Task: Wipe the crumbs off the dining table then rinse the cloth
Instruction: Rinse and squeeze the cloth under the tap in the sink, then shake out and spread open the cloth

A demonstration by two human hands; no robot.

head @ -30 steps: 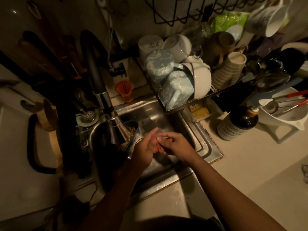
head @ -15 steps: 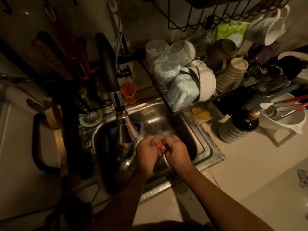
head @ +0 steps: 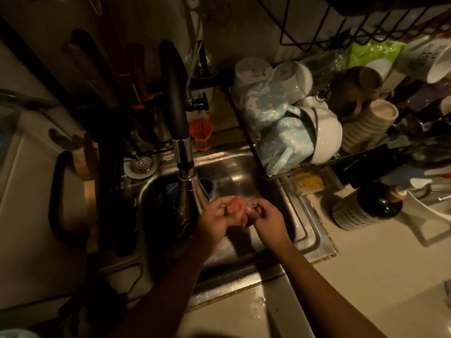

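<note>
Over the steel sink (head: 246, 167), both of my hands hold a small bunched pinkish-orange cloth (head: 238, 208). My left hand (head: 216, 219) grips its left side and my right hand (head: 267, 219) pinches its right side, the two hands almost touching. The cloth is mostly hidden between my fingers. The black-and-chrome tap (head: 181, 152) arches over the basin, and its spout ends just left of my left hand. In this dim light I cannot tell whether water is running.
A dish rack (head: 292, 132) stacked with cups and bowls overhangs the sink's right side. A dark soap bottle (head: 366, 206) lies on the pale counter to the right. An orange brush holder (head: 202, 136) and a metal strainer (head: 141, 164) sit behind the basin. Left is a white board.
My hands closed tighter around the cloth, then eased, so more of the cloth shows between them. The view has shifted slightly; the hands stay over the basin.
</note>
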